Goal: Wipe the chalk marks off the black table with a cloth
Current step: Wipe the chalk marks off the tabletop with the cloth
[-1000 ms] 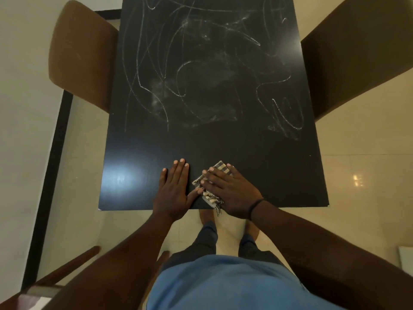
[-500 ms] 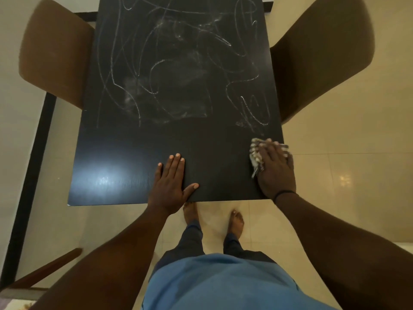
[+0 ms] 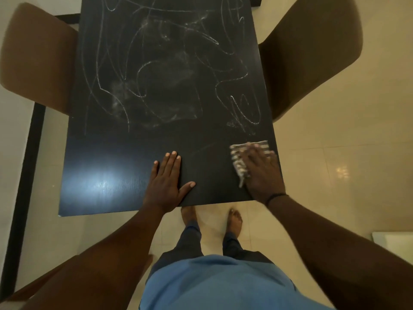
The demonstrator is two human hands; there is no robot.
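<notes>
The black table (image 3: pixel 107 166) stretches away from me, its far two thirds covered in white chalk marks (image 3: pixel 169 81) and smears. A near strip of the top looks free of chalk. My right hand (image 3: pixel 261 173) presses flat on a striped cloth (image 3: pixel 240 157) at the near right corner, just below a scribble by the right edge. The cloth sticks out to the left of and beyond the fingers. My left hand (image 3: pixel 167 184) rests flat on the table near the front edge, fingers straight, holding nothing.
Brown chairs stand on both sides, one at the left (image 3: pixel 38 63) and one at the right (image 3: pixel 312 48). My bare feet (image 3: pixel 233 220) stand on the tiled floor below the front edge. A wooden chair part (image 3: pixel 44 280) shows at bottom left.
My right hand slid the cloth from beside my left hand along the near edge to the right corner. The left hand stayed planted.
</notes>
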